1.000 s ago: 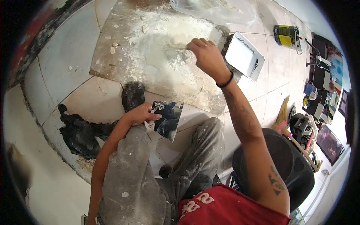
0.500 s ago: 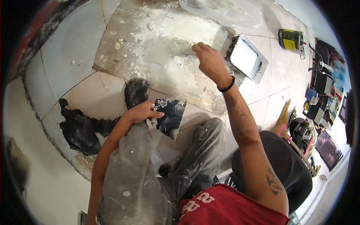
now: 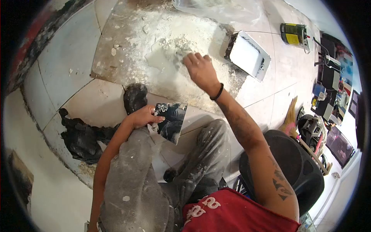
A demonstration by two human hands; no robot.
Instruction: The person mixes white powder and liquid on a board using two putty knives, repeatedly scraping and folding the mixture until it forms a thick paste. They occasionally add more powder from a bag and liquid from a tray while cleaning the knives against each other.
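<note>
My left hand (image 3: 145, 116) grips a dark, glossy flat plate (image 3: 172, 121) by its left edge, above my knee; pale crumbs stick to its upper corner. My right hand (image 3: 201, 69) is closed over the wet patch of white paste (image 3: 156, 58) on the board. It holds what looks like a scraper (image 3: 181, 55), smeared with paste and mostly hidden by the fingers. Dry white powder and lumps lie around the wet patch on the large stained board (image 3: 104, 62).
Right of the board stands a white tray (image 3: 247, 54) with dark smears. Beyond it lies a yellow-and-black can (image 3: 295, 34). Clear plastic sheeting (image 3: 228, 9) is at the top. A black crumpled bag (image 3: 81, 139) lies left; a black stool (image 3: 286, 166) and a broom (image 3: 290, 120) are right.
My right hand has moved left and slightly down over the paste, and the wet patch looks more spread out. My left hand keeps its hold on the plate. The view has shifted slightly.
</note>
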